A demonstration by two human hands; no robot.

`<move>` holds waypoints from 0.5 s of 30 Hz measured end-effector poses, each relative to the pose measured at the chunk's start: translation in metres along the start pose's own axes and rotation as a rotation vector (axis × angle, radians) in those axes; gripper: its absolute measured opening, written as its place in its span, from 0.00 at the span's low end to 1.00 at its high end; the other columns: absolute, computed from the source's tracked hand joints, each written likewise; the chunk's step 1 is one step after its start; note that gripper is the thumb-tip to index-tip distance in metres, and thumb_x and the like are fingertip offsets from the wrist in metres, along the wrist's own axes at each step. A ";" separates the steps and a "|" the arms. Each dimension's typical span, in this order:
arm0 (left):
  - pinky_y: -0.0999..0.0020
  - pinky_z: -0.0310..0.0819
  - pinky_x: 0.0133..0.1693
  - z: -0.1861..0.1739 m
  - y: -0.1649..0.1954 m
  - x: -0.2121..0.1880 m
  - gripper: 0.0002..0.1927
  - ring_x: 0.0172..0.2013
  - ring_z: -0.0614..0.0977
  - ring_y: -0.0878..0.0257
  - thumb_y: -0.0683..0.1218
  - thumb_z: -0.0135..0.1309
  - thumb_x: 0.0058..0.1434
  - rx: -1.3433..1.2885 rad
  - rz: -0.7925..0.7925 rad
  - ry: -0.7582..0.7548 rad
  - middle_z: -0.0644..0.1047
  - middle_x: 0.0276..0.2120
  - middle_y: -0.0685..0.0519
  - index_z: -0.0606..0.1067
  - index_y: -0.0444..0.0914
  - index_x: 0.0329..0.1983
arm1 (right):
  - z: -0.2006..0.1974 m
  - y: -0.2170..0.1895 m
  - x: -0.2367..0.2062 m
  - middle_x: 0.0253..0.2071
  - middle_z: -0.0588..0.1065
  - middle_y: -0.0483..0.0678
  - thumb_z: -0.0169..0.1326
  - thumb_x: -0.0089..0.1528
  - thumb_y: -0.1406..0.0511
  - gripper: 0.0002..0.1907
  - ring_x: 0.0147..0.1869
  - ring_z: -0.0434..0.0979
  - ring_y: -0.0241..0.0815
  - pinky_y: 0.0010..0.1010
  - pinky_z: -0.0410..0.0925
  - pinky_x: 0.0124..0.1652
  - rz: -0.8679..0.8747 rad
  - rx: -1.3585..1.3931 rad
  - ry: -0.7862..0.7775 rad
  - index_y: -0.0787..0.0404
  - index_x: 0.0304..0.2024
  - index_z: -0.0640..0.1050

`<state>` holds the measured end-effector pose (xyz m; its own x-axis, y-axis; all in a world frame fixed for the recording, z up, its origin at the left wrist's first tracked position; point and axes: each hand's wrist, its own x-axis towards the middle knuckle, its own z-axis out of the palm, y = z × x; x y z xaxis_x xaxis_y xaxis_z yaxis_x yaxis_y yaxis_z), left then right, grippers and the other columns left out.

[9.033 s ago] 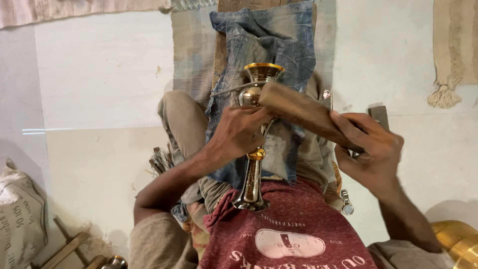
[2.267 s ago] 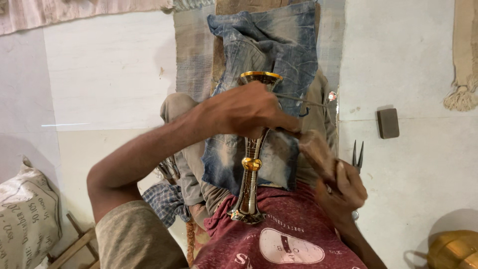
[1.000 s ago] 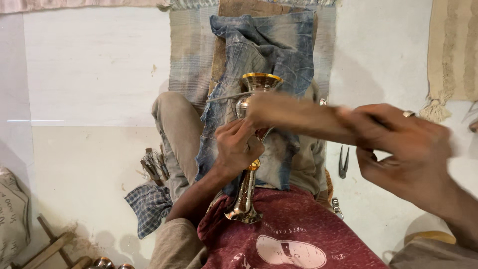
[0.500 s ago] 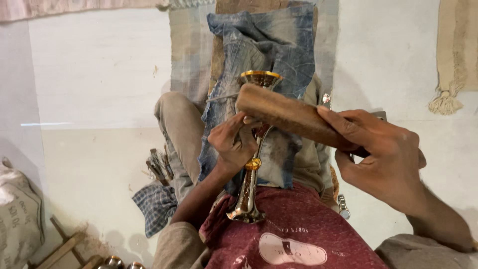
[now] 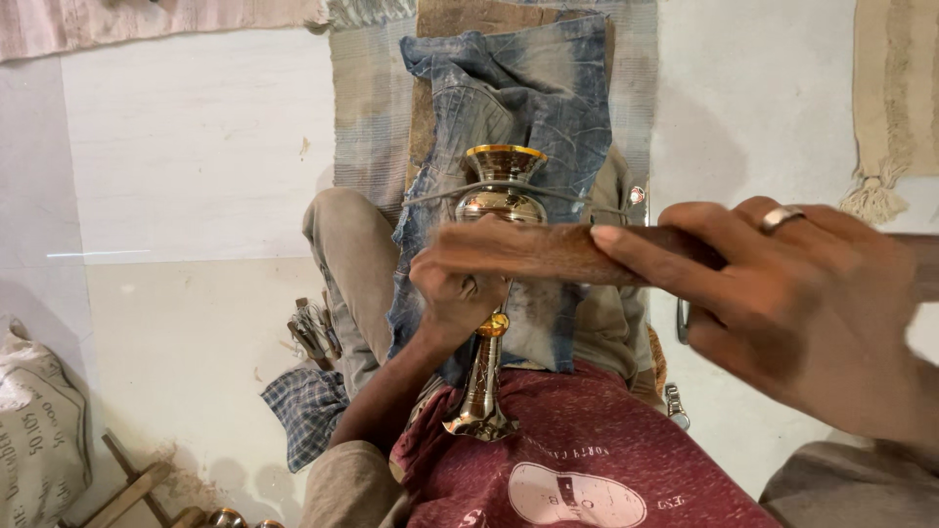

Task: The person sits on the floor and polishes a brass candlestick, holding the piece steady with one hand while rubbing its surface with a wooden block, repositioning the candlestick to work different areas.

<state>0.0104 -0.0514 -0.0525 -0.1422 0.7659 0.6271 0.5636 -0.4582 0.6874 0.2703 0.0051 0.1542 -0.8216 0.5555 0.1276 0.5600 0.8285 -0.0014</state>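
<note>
A tall brass vase (image 5: pixel 496 205) lies along my lap over folded blue denim (image 5: pixel 533 108), its wide mouth pointing away and its flared foot against my red shirt. A thin cord crosses its neck. My left hand (image 5: pixel 460 291) is closed around the vase's slim stem, perhaps with a small tool in it; I cannot tell. My right hand (image 5: pixel 797 303), a ring on one finger, grips a brown wooden stick (image 5: pixel 533 252) raised level just above the vase's bulb. The stick is blurred.
A pale stone floor (image 5: pixel 186 176) lies to the left with a printed sack (image 5: pixel 34 430), a checked cloth (image 5: pixel 303 411) and wooden pieces (image 5: pixel 127 489). A fringed mat (image 5: pixel 895 98) lies at the upper right, small metal tools (image 5: pixel 675 401) by my right thigh.
The stick has swung back and forth over the vase; now it is level and closer to the camera. My left hand keeps its hold on the stem.
</note>
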 end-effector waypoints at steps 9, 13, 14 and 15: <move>0.66 0.79 0.30 -0.014 0.007 0.015 0.15 0.26 0.82 0.63 0.36 0.55 0.48 0.031 0.019 -0.275 0.80 0.28 0.52 0.78 0.36 0.41 | 0.044 0.009 -0.029 0.41 0.82 0.47 0.63 0.55 0.71 0.26 0.25 0.73 0.33 0.28 0.67 0.23 0.210 0.236 0.264 0.52 0.57 0.81; 0.64 0.81 0.32 -0.016 0.009 0.029 0.18 0.27 0.84 0.61 0.38 0.58 0.44 0.053 -0.023 -0.427 0.82 0.29 0.51 0.79 0.38 0.41 | 0.046 0.010 -0.037 0.44 0.81 0.48 0.61 0.54 0.71 0.29 0.28 0.75 0.34 0.29 0.70 0.28 0.287 0.381 0.221 0.55 0.59 0.80; 0.63 0.82 0.34 -0.018 0.010 0.032 0.21 0.30 0.85 0.59 0.38 0.58 0.44 0.043 0.001 -0.432 0.83 0.32 0.50 0.78 0.36 0.45 | 0.047 0.009 -0.039 0.43 0.82 0.48 0.61 0.52 0.72 0.29 0.28 0.76 0.35 0.31 0.70 0.28 0.287 0.310 0.202 0.54 0.58 0.81; 0.62 0.83 0.36 -0.021 0.011 0.034 0.25 0.32 0.86 0.58 0.37 0.57 0.44 0.034 0.025 -0.440 0.83 0.36 0.49 0.78 0.35 0.49 | 0.049 0.008 -0.040 0.43 0.83 0.47 0.61 0.50 0.72 0.30 0.29 0.76 0.37 0.32 0.70 0.29 0.291 0.243 0.183 0.53 0.57 0.82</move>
<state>-0.0055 -0.0400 -0.0162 0.2282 0.8772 0.4224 0.5900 -0.4697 0.6567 0.3025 -0.0077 0.1008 -0.5884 0.7651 0.2615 0.7063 0.6438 -0.2942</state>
